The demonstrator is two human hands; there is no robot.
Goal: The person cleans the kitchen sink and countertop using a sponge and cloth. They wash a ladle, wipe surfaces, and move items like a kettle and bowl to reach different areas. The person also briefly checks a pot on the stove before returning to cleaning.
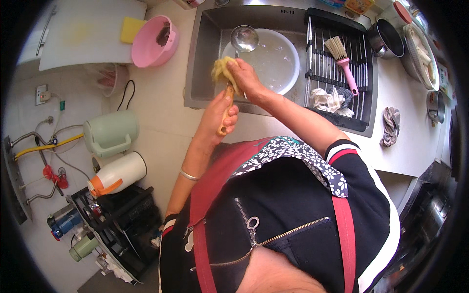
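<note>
My left hand (218,113) grips the wooden handle (228,93) of a metal ladle. The ladle's round bowl (244,38) is over the sink, above a white basin (289,69) that holds cloudy water. In my right hand (249,78) is a yellow cloth (223,69), pressed around the ladle's shaft just above the handle. The cloth and fingers hide most of the shaft. Both hands are close together at the front edge of the stainless steel sink (209,44).
A black rack (315,60) spans the sink's right side, bearing a pink-handled brush (344,64) and a crumpled white cloth (326,99). A twisted grey rag (391,126) lies on the right counter, near a dark pot (390,38). Left are a pink basin (150,47) and a green kettle (110,132).
</note>
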